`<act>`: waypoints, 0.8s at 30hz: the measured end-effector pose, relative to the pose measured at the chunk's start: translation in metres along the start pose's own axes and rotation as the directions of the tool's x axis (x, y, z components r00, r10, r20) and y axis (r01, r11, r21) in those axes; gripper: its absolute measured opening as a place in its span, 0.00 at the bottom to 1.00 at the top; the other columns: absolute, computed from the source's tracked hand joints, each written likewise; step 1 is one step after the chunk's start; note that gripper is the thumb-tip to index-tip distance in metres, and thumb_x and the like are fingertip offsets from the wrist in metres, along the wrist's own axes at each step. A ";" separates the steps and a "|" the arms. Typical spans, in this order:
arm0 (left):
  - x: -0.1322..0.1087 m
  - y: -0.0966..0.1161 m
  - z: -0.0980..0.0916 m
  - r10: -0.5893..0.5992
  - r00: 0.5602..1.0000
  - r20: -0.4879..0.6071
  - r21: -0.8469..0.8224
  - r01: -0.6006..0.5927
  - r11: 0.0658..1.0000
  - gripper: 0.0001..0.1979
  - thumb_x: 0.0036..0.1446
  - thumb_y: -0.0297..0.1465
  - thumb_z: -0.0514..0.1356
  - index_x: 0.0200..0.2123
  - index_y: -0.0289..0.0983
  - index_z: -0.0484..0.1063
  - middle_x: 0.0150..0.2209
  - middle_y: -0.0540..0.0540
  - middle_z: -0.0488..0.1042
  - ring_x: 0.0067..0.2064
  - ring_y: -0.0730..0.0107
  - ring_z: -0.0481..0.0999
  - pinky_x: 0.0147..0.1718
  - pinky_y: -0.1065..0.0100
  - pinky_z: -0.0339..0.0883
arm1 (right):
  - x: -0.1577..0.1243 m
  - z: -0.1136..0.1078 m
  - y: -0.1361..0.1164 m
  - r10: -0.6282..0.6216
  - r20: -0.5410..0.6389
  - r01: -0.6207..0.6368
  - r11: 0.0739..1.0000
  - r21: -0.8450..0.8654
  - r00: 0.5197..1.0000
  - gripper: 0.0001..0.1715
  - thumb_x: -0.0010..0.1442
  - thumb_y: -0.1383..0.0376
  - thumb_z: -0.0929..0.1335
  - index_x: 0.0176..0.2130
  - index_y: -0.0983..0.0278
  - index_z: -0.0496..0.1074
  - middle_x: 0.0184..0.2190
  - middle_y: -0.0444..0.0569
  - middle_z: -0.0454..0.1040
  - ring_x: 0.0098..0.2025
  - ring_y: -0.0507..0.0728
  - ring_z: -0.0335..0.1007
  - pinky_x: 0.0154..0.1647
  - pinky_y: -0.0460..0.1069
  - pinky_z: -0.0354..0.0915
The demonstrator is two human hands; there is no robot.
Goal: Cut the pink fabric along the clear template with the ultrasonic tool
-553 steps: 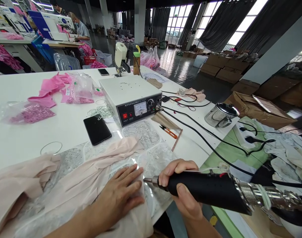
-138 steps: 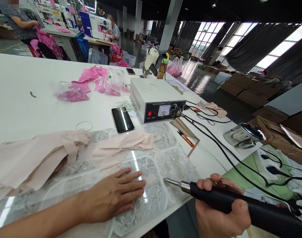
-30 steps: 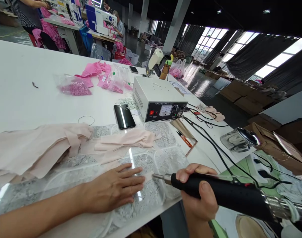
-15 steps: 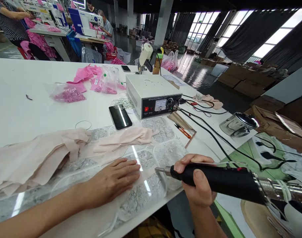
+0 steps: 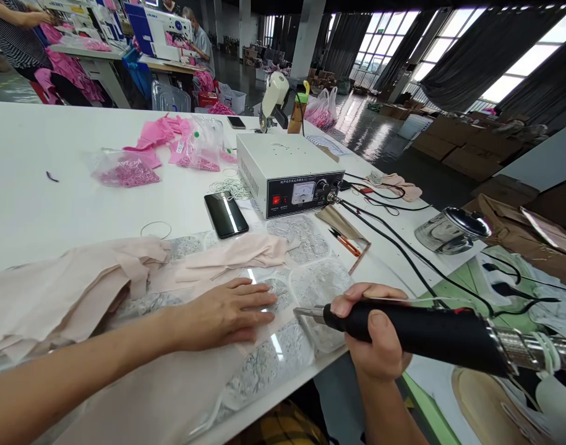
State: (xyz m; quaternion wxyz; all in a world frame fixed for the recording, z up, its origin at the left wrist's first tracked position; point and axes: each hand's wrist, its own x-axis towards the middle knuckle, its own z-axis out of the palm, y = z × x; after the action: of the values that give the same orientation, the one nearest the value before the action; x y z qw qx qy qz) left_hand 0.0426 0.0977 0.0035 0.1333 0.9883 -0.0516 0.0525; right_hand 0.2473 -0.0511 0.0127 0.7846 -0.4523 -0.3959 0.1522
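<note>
My left hand [image 5: 236, 312] lies flat with its fingers stretched out on a thin pale pink cloth [image 5: 162, 392], which rests on a clear marble-patterned mat [image 5: 320, 281]. A narrow end of the cloth reaches right from under my fingertips. My right hand [image 5: 378, 337] is wrapped round a thick black handheld ultrasonic cutter [image 5: 431, 337]. Its metal tip points left at the end of the cloth; whether it touches cannot be told. Beyond my left hand lie folded pale pink pieces [image 5: 236, 254], with a larger cloth pile [image 5: 69, 284] to the left.
A white control box [image 5: 287, 167] with a dial stands behind the mat, its black cables [image 5: 389, 238] running right toward the cutter. Nearby are a phone [image 5: 226, 215], orange-handled snips [image 5: 345, 242], bags of pink bits [image 5: 129, 172] and a lidded steel-topped jar [image 5: 452, 232]. People sew in the background.
My left hand has slid right and slightly away from me, nearer the cutter's tip. More pale cloth shows beneath my left forearm. My right hand keeps its grip, nearly still.
</note>
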 end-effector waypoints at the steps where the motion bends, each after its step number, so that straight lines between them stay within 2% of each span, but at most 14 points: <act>1: 0.002 -0.002 -0.003 0.016 1.000 0.020 0.003 -0.016 1.000 0.18 0.67 0.35 0.58 0.58 0.39 0.67 0.63 0.44 0.64 0.65 0.55 0.61 0.63 0.57 0.54 | 0.000 0.000 0.000 -0.008 0.002 0.008 1.000 0.000 1.000 0.06 0.56 0.63 0.66 0.36 0.61 0.67 0.30 0.44 0.69 0.23 0.53 0.67 0.27 0.53 0.68; 5: 0.006 -0.008 -0.011 0.057 0.995 0.081 0.032 -0.060 0.998 0.21 0.63 0.34 0.63 0.58 0.42 0.68 0.64 0.45 0.64 0.65 0.54 0.62 0.63 0.57 0.53 | 0.000 0.000 0.000 -0.003 0.002 0.003 1.000 0.008 1.000 0.06 0.56 0.64 0.66 0.36 0.61 0.67 0.31 0.44 0.70 0.24 0.52 0.68 0.27 0.53 0.68; 14: 0.007 -0.013 -0.015 0.112 0.982 0.154 -0.001 -0.113 0.994 0.19 0.65 0.35 0.61 0.59 0.48 0.67 0.63 0.50 0.65 0.66 0.59 0.59 0.66 0.58 0.47 | 0.004 0.002 0.001 -0.027 -0.016 0.027 1.000 0.004 1.000 0.05 0.57 0.64 0.66 0.36 0.62 0.67 0.30 0.44 0.71 0.23 0.52 0.68 0.27 0.52 0.68; 19: 0.009 -0.015 -0.015 0.164 0.974 0.158 -0.030 -0.162 0.986 0.19 0.65 0.34 0.60 0.58 0.45 0.68 0.63 0.51 0.65 0.67 0.60 0.58 0.67 0.59 0.42 | 0.005 0.001 0.001 -0.034 -0.006 0.034 0.999 0.001 0.999 0.05 0.57 0.64 0.66 0.36 0.62 0.68 0.30 0.44 0.71 0.23 0.52 0.68 0.27 0.52 0.68; 24: 0.012 -0.017 -0.012 0.169 0.971 0.170 -0.067 -0.160 0.985 0.22 0.68 0.40 0.55 0.62 0.41 0.64 0.64 0.49 0.62 0.68 0.60 0.54 0.68 0.59 0.39 | 0.006 0.001 0.001 -0.029 -0.001 0.029 1.000 0.000 1.000 0.05 0.56 0.65 0.66 0.36 0.63 0.68 0.30 0.44 0.70 0.23 0.52 0.68 0.26 0.53 0.68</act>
State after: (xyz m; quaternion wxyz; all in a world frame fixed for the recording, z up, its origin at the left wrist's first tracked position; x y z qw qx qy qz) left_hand 0.0550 0.1162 0.0119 0.1494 0.9776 -0.1462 -0.0249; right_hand 0.2505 -0.0465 0.0150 0.7869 -0.4464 -0.4021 0.1409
